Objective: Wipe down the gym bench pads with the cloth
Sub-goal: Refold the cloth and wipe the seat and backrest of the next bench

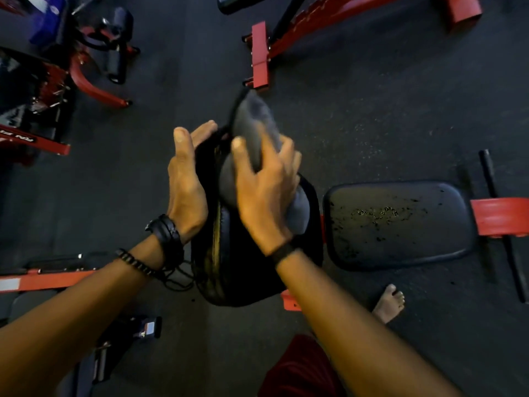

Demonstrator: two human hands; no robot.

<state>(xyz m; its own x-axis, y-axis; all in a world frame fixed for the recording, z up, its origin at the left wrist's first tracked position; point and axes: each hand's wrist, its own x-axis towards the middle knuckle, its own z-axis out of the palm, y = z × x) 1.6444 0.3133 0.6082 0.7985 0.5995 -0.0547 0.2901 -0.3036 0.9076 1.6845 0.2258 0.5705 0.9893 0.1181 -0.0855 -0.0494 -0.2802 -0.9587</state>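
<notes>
Here the right hand (266,190) grips a grey cloth (252,144), fingers and thumb curled over it, and presses it against the raised back pad (243,270) of a bench. The cloth is bunched under the palm; one end sticks up past the fingertips over the pad's top edge, the other end hangs below the heel of the hand. The cloth looks slightly blurred.

The left hand (186,184) lies flat against the pad's left side, fingers straight and together, thumb up, holding nothing. That wrist carries a black strap (167,236) and a bead bracelet (134,263); a thin dark band (283,250) circles the right wrist.

The back pad is black with a yellowish seam down its edge and stands tilted up towards the camera. Just to its right lies the flat seat pad (398,224), also black, its surface scuffed and flaked in the middle. The two pads are close but apart, with a bit of red frame (292,302) showing below them. A red crossbar (498,219) joins the seat's far end, and a black bar (503,224) runs across it.

A bare foot (390,305) stands on the dark rubber floor (372,110) beside the seat pad. Red shorts (297,368) show at the bottom edge. More red-framed machines (315,32) stand at the top and along the left side, well apart from the bench.
</notes>
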